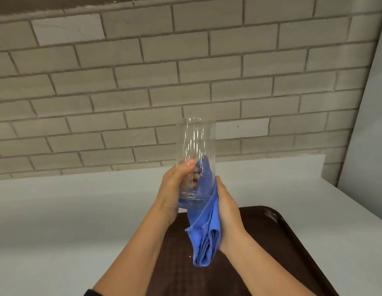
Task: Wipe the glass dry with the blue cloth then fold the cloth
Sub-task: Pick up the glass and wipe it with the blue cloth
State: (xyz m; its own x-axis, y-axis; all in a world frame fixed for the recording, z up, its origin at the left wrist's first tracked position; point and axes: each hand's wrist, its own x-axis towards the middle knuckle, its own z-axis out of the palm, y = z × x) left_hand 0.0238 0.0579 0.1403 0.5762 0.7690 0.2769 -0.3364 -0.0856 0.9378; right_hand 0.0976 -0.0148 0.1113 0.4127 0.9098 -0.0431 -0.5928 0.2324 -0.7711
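Step in hand: we are judging this to be the wiping, with the folding not yet begun, since the blue cloth (204, 229) is hanging bunched and unfolded.

Left hand (175, 186): we are wrapping it closed around the lower body of the glass (195, 159), thumb lying up the near wall, fingers showing through from the far side. The glass is standing roughly upright above this hand, clear of the brown tray (277, 242) lying below both wrists.

Right hand (227, 208): we are closing it on the cloth, pressing the fabric against the glass's right wall and base; the loose tail is drooping below the palm.

Next move, as we are reading it: turning the glass against the cloth to cover the remaining wall, perhaps the inside, while keeping the left grip firm; wet glass is likely slippery.
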